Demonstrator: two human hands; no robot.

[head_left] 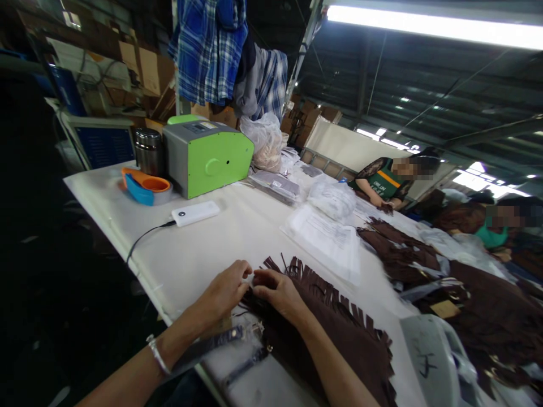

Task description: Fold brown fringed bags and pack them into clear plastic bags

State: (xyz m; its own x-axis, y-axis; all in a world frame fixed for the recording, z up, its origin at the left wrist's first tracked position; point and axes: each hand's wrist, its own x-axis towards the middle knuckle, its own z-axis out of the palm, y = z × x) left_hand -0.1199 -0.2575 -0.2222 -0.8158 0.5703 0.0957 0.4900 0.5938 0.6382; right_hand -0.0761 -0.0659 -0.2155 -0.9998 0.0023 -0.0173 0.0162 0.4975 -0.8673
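"So, what can you see in the head view?"

"Two bare hands, close to each other. The left hand (pixel 227 288) has bent fingers, and so does the right hand (pixel 280 294)."

"Are they holding something?"

"I can't tell. Their tips almost meet, and it's too blurry there."

"Where is the brown fringed cloth (pixel 339 333)?"

"On the white table (pixel 237 243), under the right hand and arm. Its fringe points up and to the right."

"What's near it?"

"Dark straps (pixel 216 346) by the left arm, and papers (pixel 324 240) past the fringe. A gray thing (pixel 432 356) with black marks is on the right."

"And farther back?"

"A white box (pixel 195 213) with a black cord (pixel 146 237), a tape roll (pixel 148 183) in orange and blue, a shiny jar (pixel 148 151) and a green and gray machine (pixel 212 158). A person (pixel 379 181) in a green apron touches something brown."
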